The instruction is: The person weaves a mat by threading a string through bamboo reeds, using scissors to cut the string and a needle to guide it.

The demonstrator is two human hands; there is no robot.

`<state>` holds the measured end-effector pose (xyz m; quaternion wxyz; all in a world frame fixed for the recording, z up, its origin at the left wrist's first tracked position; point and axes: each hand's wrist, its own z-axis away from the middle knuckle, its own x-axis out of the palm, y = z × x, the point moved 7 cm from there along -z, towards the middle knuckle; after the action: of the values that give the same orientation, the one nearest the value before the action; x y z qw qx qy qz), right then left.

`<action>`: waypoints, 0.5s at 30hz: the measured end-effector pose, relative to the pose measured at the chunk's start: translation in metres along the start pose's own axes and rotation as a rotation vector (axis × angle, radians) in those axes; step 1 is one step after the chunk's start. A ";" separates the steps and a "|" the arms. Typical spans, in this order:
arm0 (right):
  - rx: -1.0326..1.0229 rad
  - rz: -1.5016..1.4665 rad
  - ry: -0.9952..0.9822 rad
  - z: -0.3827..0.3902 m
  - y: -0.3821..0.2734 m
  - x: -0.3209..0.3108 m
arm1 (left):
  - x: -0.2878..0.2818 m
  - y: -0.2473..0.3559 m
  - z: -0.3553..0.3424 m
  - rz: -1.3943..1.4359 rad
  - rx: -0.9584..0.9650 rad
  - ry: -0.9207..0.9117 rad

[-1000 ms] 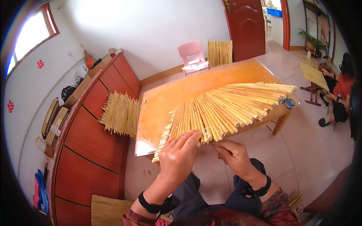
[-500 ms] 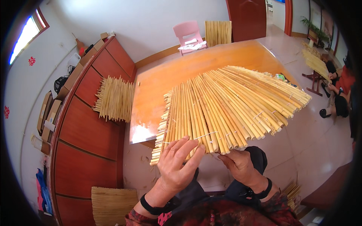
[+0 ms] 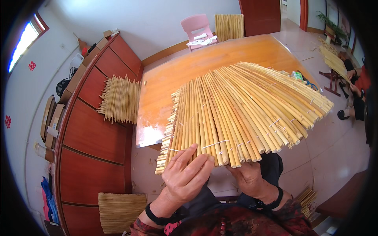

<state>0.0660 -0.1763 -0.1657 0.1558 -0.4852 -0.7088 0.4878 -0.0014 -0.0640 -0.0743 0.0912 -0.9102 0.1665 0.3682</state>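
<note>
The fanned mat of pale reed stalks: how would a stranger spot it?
Find the orange wooden table. The fanned mat of pale reed stalks overhangs its near edge, gripped by the left hand and right hand. Unlike the other mats, it is tied with white string.

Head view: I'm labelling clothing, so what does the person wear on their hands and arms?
Both hands are bare, no gloves. The left hand and right hand each have a black band at the wrist. Behind them come dark red patterned sleeves.
</note>
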 end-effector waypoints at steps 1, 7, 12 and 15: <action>0.001 -0.002 0.000 -0.001 0.001 0.000 | 0.000 -0.001 -0.001 -0.001 -0.001 -0.002; -0.128 0.048 0.017 -0.007 -0.005 0.000 | -0.001 0.000 0.001 -0.017 0.013 -0.016; -0.117 0.064 0.014 -0.004 0.000 0.004 | -0.001 0.001 0.002 -0.008 0.027 -0.028; -0.160 0.145 0.045 -0.003 -0.003 0.004 | -0.001 0.002 0.002 -0.003 0.038 -0.025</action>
<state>0.0650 -0.1715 -0.1628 0.0968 -0.5571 -0.7047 0.4286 -0.0042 -0.0650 -0.0746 0.1110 -0.9038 0.1710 0.3762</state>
